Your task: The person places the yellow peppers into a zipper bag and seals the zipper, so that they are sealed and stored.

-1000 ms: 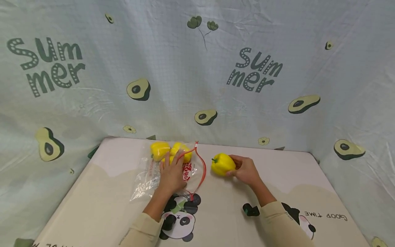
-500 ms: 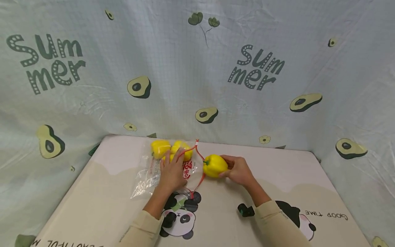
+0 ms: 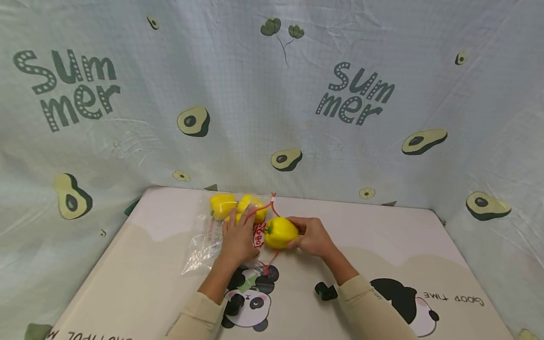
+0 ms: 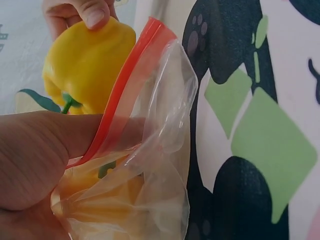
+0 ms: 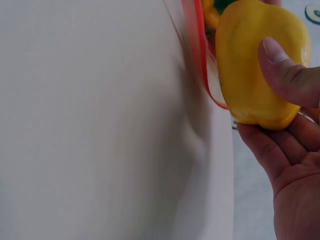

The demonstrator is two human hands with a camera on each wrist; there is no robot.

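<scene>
A yellow bell pepper (image 3: 281, 233) with a green stem is gripped in my right hand (image 3: 312, 238), its stem end at the red-edged mouth of a clear plastic zip bag (image 3: 199, 255). In the right wrist view, the thumb lies along the pepper (image 5: 252, 75) and the fingers are under its end. My left hand (image 3: 239, 240) holds the bag near its mouth; in the left wrist view the thumb (image 4: 82, 132) reaches inside the red rim (image 4: 125, 82). Inside the bag are several yellow peppers (image 3: 223, 206), partly hidden by the left hand.
The bag lies on a pale table (image 3: 297, 302) printed with pandas. A black object (image 3: 326, 291) is by the right wrist, and another dark one (image 3: 234, 304) by the left. A curtain with avocado prints (image 3: 238, 94) hangs behind the table.
My right hand has carried the pepper leftward, from beside the bag to its red mouth. The left hand has stayed nearly still on the bag.
</scene>
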